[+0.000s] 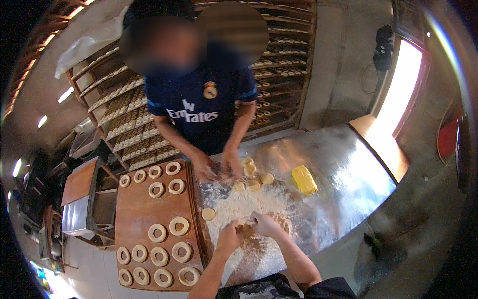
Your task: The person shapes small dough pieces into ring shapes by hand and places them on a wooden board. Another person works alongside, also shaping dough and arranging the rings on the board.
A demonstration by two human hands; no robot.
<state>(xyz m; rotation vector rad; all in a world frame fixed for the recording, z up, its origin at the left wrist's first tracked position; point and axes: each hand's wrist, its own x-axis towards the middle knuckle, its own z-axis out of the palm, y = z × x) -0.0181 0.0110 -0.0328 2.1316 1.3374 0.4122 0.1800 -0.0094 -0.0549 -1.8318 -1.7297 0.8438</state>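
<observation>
Over the floured part of the metal table, my left hand [230, 236] and my right hand [267, 225] come close together with curled fingers. A small pale piece of dough [244, 222] shows between their fingertips, mostly hidden by them. White flour [264, 200] lies spread beneath and beyond my hands. One flat round of dough [208, 214] rests by the board's edge, left of my hands. Farther off, several more dough rounds [254, 185] sit in a loose cluster near a co-worker's hands [218, 171], which are blurred.
A wooden board [144, 207] on the left carries several dough rings [159, 256]. The metal table [343, 199] extends to the right, with a yellow block [304, 180] on it. Across the table stands a person in a dark blue shirt [199, 107], before racks [134, 124] of rings.
</observation>
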